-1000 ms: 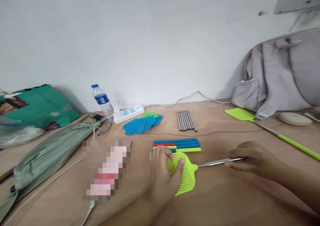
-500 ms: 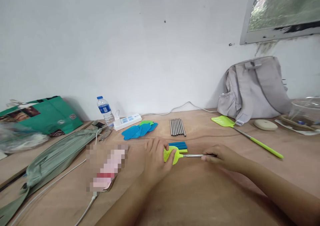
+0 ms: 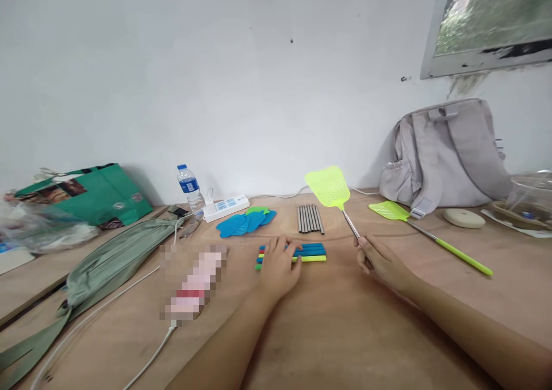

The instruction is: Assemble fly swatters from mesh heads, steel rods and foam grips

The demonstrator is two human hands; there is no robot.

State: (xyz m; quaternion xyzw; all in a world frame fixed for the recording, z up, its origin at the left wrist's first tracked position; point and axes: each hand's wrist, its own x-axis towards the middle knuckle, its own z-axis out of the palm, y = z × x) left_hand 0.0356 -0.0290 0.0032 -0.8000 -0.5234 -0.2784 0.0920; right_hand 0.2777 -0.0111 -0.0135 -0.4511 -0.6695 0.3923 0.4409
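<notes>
My right hand (image 3: 379, 262) is closed round the metal rod of a yellow-green fly swatter (image 3: 328, 187), whose perforated head is tilted up in the air. My left hand (image 3: 280, 266) lies over a row of coloured handle sleeves (image 3: 313, 252), blue, yellow, green and red, with its fingers apart and touching them; some sleeves are hidden beneath it. Behind the sleeves is a row of metal rods (image 3: 310, 220). Loose blue swatter heads (image 3: 233, 225), with a green one among them, lie overlapped to the left. A complete yellow-green fly swatter (image 3: 461, 256) rests on the table at right.
At the back left stand a water bottle (image 3: 190, 186) and a white power strip (image 3: 226, 207). A pixelated pink object (image 3: 196, 289), a grey-green strap bag (image 3: 107, 263) and a green bag (image 3: 112, 197) are further left. A grey backpack (image 3: 448, 154) leans on the wall at right, near a pale round object (image 3: 463, 218).
My right hand has raised the fly swatter, its head now pointing up. My left hand has let go of the swatter head and come down onto the handle sleeves.
</notes>
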